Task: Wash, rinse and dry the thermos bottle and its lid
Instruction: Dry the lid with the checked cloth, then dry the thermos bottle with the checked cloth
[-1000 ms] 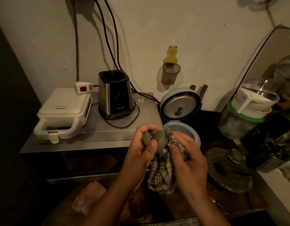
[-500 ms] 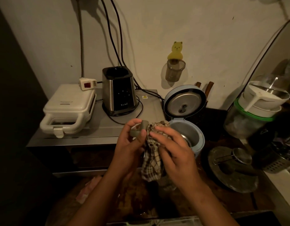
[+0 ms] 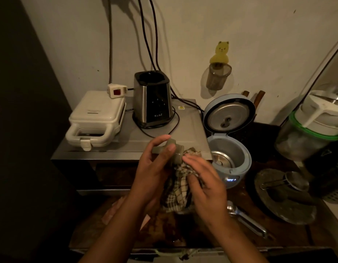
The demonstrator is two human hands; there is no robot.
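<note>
My left hand [image 3: 153,168] grips the grey-green thermos lid [image 3: 173,150], thumb across its front, fingers curled behind its handle. My right hand [image 3: 204,179] holds a checked cloth [image 3: 178,190] and presses it against the lid's right side. The cloth hangs down between both hands. The lid sits in the air above the front edge of a metal oven top. The thermos bottle itself is not in view.
A white sandwich maker [image 3: 96,120] and a blender base [image 3: 153,99] stand on the oven top [image 3: 187,128]. An open blue rice cooker [image 3: 229,154] is just right of my hands. A plate with a strainer [image 3: 285,194], a peeler [image 3: 246,219] and containers [image 3: 312,133] fill the right side.
Both hands moved slightly left and up with the lid and cloth. The lid has turned in my left hand, its handle now pointing left.
</note>
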